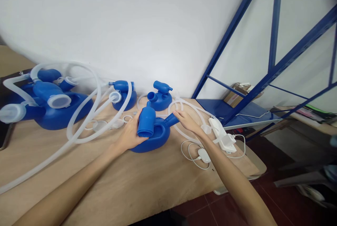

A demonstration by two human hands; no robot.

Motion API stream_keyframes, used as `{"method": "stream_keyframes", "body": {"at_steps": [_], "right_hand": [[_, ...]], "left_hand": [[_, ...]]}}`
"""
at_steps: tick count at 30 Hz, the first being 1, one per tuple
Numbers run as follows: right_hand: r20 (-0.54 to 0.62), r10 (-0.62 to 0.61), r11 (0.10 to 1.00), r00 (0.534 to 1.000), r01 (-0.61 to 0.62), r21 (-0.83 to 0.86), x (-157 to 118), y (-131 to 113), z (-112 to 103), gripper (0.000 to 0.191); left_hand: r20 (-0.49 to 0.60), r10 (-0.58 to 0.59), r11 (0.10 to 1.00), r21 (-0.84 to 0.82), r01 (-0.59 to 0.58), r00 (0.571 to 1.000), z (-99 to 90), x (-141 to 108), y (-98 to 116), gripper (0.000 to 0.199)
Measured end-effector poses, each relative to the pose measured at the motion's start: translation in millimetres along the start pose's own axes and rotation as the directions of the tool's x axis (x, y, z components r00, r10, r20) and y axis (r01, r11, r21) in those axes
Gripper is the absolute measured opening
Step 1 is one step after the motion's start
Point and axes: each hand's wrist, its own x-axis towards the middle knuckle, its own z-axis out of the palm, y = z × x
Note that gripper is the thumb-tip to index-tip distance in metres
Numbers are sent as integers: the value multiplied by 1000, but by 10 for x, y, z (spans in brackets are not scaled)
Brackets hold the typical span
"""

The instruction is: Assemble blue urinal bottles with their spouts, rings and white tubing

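a: passage?
b: one, over wooden tabletop (147,187), lower centre of the frame, below blue jug (158,143).
a: obstacles?
b: looped pale hose (99,92), left; power strip (218,131), white adapter (204,155), right of centre.

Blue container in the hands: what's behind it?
A second blue container stands behind, near the white wall. The held container covers part of the table; anything hidden there can't be seen.

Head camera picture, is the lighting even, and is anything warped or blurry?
In the head view, the white wall is bright while the red floor sits dim; in the head view, the blue rack slants strongly, probably wide-angle distortion; in the head view, the held blue container looks fairly clear, the right edge softer.
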Motion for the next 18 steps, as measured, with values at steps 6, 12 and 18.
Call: {"method": "stream_keyframes", "body": {"at_steps": [6, 12, 18], "right_hand": [[-22, 13, 996, 1000, -11, 85, 155, 87, 62, 50], [-42, 18, 997, 999, -15, 75, 198, 55, 46, 49], [-46, 103, 995, 994, -103, -2, 211, -111, -24, 45]], "left_hand": [[-5, -30, 1000, -5, 30, 1000, 35, -24, -5, 116], [-13, -75, 997, 24, 75, 997, 50, -33, 115, 110], [-24, -95, 988, 122, 97, 995, 99, -19, 172, 112]]}}
